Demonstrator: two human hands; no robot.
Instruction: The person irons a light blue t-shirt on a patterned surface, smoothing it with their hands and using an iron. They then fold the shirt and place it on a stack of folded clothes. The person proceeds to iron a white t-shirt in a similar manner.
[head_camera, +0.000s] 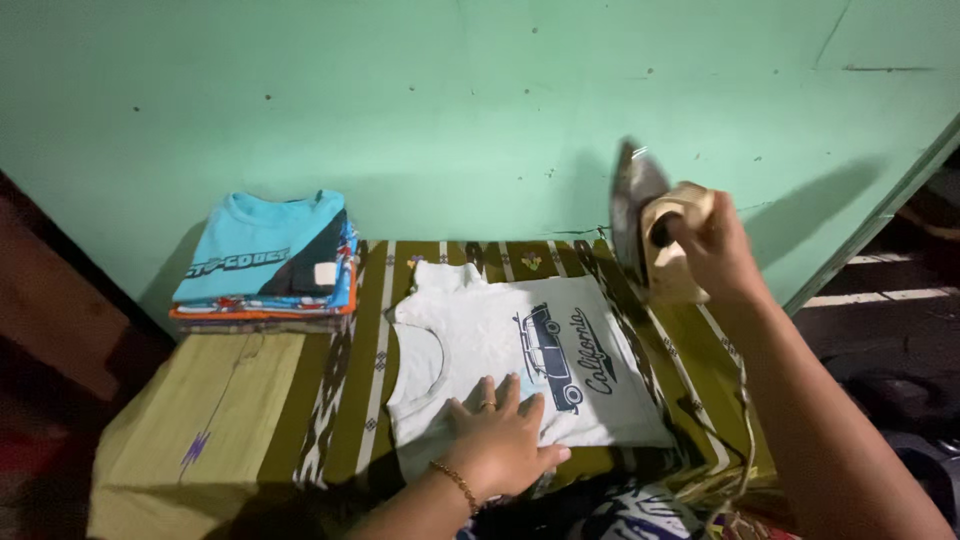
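White cotton, a small sleeveless shirt (500, 350) with a dark car print, lies flat on the olive patterned cloth (350, 400) that covers the desk, roughly at its middle. The left hand (500, 440) rests on the shirt's near hem, palm down and fingers spread flat, holding nothing but pressing the fabric in place. The right hand (715, 250) is closed around the pale handle of an iron (645, 225), which is lifted clear of the cloth and tipped upright, its soleplate facing left, above the desk's far right corner.

By the look of things the work is well along: a neat stack of folded clothes (265, 265), a light blue top uppermost, sits at the far left corner against the green wall (480, 100). The shirt looks smooth across the chest and print, though whether it needs further passes is hard to judge; it is not yet folded.

Room is moderate. The wall closes off the far edge just behind the stack and the iron. Bare cloth lies to the left of the shirt, below the stack, and a narrower strip to its right. The right edge drops away near the iron, and its cord (740, 400) trails down along that side, close to the right forearm. The near edge is right at the left wrist.
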